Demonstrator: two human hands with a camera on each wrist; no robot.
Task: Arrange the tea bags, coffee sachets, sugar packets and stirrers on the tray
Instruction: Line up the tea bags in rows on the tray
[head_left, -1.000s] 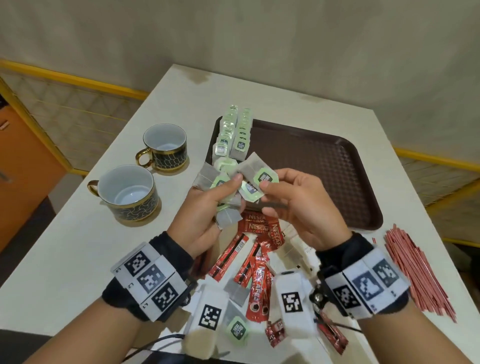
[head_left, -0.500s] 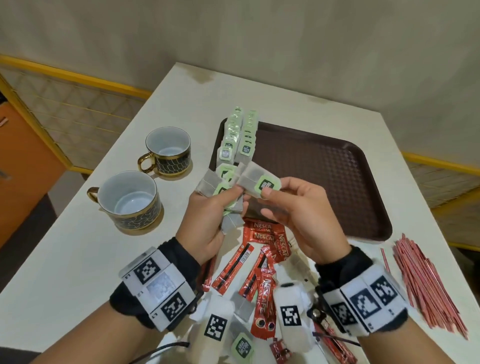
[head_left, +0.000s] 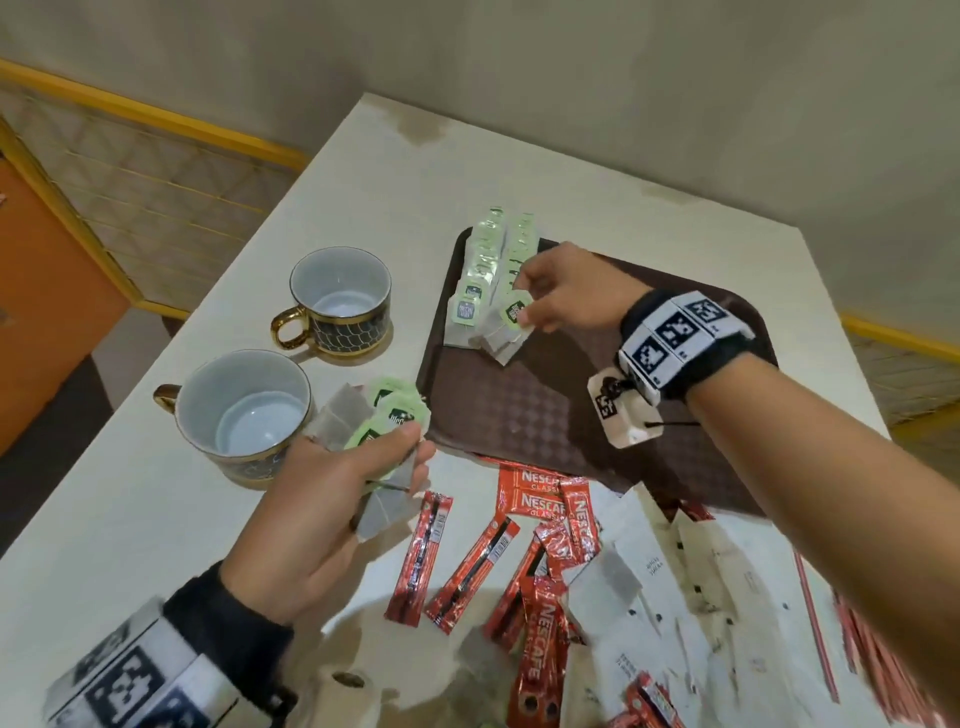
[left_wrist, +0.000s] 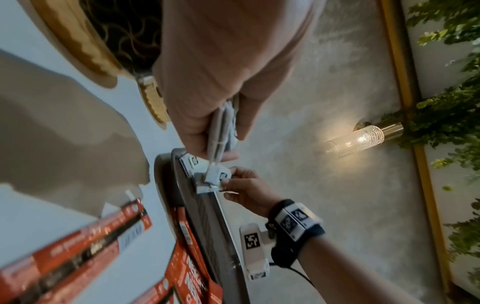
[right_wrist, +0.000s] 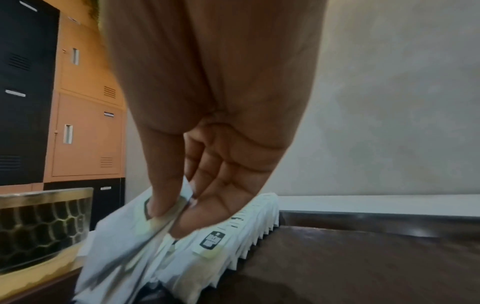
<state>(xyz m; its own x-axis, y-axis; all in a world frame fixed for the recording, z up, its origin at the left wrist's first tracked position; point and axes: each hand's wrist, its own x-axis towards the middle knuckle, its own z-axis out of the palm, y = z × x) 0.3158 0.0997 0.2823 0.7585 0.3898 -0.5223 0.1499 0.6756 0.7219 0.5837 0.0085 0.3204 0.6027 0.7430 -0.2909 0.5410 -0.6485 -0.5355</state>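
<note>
A dark brown tray lies on the white table. Two rows of tea bags with green tags stand along its left edge. My right hand pinches one tea bag by its tag at the near end of the right row; the right wrist view shows thumb and finger closed on that tea bag. My left hand grips a bunch of tea bags above the table, left of the tray. Red coffee sachets, white sugar packets and red stirrers lie in front.
Two black-and-gold cups stand left of the tray, one farther and one close to my left hand. The tray's middle and right part is bare. A wall runs behind the table, and a yellow rail sits beyond the left edge.
My hands have parted. The right hand carried one tea bag from the bunch out to the near end of the tray's row; the left hand stayed back with the remaining bags.
</note>
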